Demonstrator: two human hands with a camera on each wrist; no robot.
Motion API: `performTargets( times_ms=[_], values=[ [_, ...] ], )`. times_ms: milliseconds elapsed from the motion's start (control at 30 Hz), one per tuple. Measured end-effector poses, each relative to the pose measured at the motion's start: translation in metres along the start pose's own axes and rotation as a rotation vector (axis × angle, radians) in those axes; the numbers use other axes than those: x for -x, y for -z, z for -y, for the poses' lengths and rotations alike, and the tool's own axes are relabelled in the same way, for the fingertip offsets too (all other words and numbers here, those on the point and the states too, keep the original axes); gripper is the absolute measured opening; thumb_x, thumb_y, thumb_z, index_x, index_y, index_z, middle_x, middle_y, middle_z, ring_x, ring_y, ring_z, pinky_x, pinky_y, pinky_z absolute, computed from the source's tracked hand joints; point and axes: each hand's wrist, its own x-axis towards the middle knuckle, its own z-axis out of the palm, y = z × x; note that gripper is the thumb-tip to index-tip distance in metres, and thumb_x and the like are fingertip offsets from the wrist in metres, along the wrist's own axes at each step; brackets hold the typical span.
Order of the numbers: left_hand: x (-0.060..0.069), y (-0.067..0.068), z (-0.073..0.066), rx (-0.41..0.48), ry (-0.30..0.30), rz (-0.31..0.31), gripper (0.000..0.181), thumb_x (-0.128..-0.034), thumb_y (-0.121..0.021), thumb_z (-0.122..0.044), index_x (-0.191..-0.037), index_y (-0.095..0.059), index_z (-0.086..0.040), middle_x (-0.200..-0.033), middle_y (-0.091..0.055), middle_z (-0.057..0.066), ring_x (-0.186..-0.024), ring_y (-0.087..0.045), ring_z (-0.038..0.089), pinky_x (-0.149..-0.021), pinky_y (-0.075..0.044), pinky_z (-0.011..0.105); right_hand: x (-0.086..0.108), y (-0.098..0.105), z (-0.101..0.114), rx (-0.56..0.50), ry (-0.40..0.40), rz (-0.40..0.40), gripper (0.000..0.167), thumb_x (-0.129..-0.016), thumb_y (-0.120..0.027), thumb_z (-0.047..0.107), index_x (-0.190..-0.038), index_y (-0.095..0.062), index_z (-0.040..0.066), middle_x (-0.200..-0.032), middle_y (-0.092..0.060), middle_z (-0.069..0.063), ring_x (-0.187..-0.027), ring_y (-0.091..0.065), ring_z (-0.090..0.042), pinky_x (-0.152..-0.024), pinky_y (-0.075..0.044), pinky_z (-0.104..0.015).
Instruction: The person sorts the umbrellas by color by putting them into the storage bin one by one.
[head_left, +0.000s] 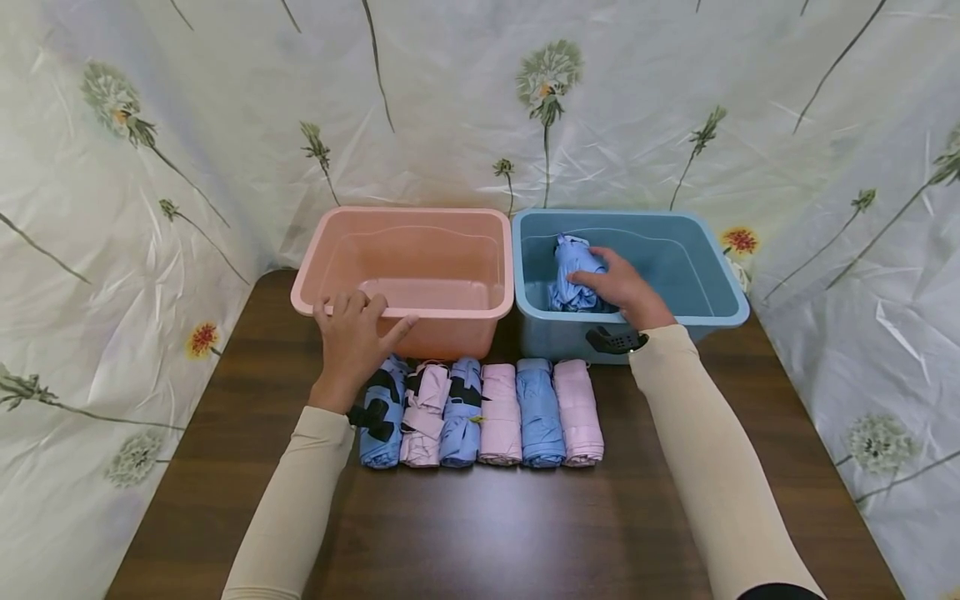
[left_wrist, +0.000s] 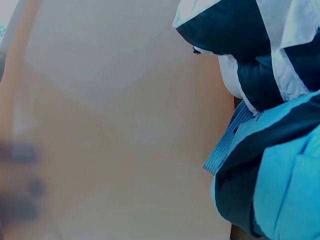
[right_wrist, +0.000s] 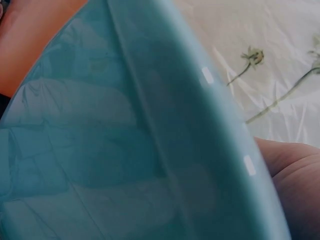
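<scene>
My right hand (head_left: 626, 287) reaches over the near rim of the blue bin (head_left: 731, 319). It grips a rolled blue fabric bundle (head_left: 573, 265) inside, thumb across its top. In the right wrist view, part of that hand (right_wrist: 295, 180) shows beyond the bin's wall (right_wrist: 150, 125); the bundle is hidden there. My left hand (head_left: 352, 337) hooks its fingers over the near rim of the pink bin (head_left: 457, 313), thumb outside. In the left wrist view, dark blurred fingertips (left_wrist: 20, 152) lie beside the bin's wall (left_wrist: 125, 125).
Several rolled blue and pink bundles stand in a row before the bins, including a pink roll (head_left: 577, 412) at its right end and a black-strapped blue roll (head_left: 382, 450) by my left wrist. They lie on a dark wooden table (head_left: 480, 533). A flowered sheet (head_left: 450, 100) hangs behind.
</scene>
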Motion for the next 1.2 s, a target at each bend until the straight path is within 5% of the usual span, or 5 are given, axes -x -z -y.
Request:
performTargets(
  times_ms=[867,1067,1200],
  values=[
    [0.0001,-0.0011,0.0015,-0.008,-0.004,-0.006,0.054,-0.0824,-0.061,-0.062,-0.085,-0.055,-0.009,-0.091,-0.053,0.012,-0.098,-0.047,0.034,-0.1,-0.018,0.066,-0.0031,-0.0011,0.0025,0.126,-0.058,0.114,0.082,-0.091,-0.06,0.046,-0.15,-0.022,0.004,-0.149,-0.027,-0.023,-0.125,-0.033,-0.039,-0.105,-0.032,-0.057],
    [-0.0006,-0.0017,0.0018,-0.013,-0.011,-0.01,0.053,-0.0825,-0.061,-0.062,-0.084,-0.054,-0.01,-0.09,-0.052,0.012,-0.097,-0.046,0.034,-0.099,-0.019,0.066,-0.004,-0.0031,0.0037,0.15,-0.06,0.181,0.071,-0.095,-0.057,0.039,-0.147,-0.027,0.003,-0.137,-0.046,-0.027,-0.123,-0.047,-0.041,-0.103,-0.032,-0.058],
    [-0.0002,-0.0024,0.0015,-0.012,-0.013,-0.012,0.053,-0.0825,-0.061,-0.063,-0.084,-0.054,-0.01,-0.09,-0.052,0.012,-0.097,-0.046,0.034,-0.098,-0.018,0.066,-0.0055,-0.0055,0.0043,0.171,-0.06,0.235,0.075,-0.094,-0.056,0.045,-0.149,-0.025,0.004,-0.139,-0.045,-0.028,-0.125,-0.048,-0.042,-0.105,-0.029,-0.061]
  ],
)
